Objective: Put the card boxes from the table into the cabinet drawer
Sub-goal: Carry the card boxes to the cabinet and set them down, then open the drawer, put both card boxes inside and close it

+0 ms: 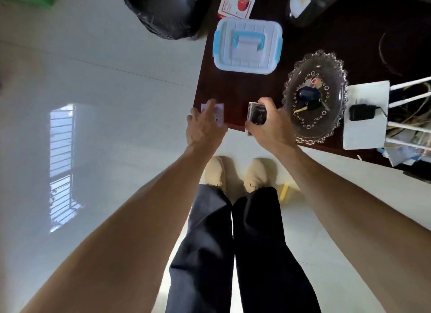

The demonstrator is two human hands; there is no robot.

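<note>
Two card boxes sit at the near edge of the dark wooden table (pixel 238 91). The pale lilac card box (pixel 219 113) lies flat at the table's near left corner, and my left hand (pixel 203 123) rests on it with fingers spread over its top. The dark card box (pixel 256 113) stands tilted at the edge, with my right hand (pixel 268 123) wrapped around it, thumb below and fingers above. No cabinet drawer is in sight.
A white plastic box with blue clasps (pixel 248 46) sits further back. A glass dish with keys (pixel 314 95) is right of my right hand. White paper with a black charger (pixel 363 114), a red-and-white carton (pixel 238 2) and a black bag (pixel 168 7) lie around.
</note>
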